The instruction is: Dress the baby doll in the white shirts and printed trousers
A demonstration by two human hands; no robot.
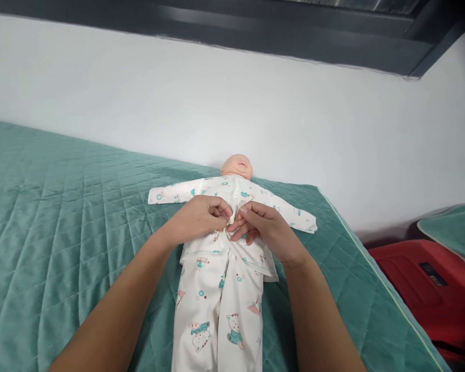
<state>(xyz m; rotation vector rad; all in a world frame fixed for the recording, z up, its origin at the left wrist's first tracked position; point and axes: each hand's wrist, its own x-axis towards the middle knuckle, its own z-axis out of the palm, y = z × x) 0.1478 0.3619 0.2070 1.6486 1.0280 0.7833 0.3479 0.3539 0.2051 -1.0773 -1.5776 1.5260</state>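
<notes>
A baby doll (237, 165) lies on its back, dressed in a white printed pajama top (269, 199) and matching pants (205, 315). Both sleeves are spread out to the sides. My left hand (205, 214) pinches the front edge of the top at the middle of the belly. Facing it, my right hand (261, 222) pinches the other side of the same front opening, its lower fingers curled against the cloth. The fingertips of both hands nearly meet there. Any button between them is too small and covered to make out.
A green quilted cover (81, 206) spreads under the doll, its piped edge running down at the right. Behind is a white wall (158, 98) below a dark window frame (256, 26). A red plastic object (422, 279) stands at the right beside the bed.
</notes>
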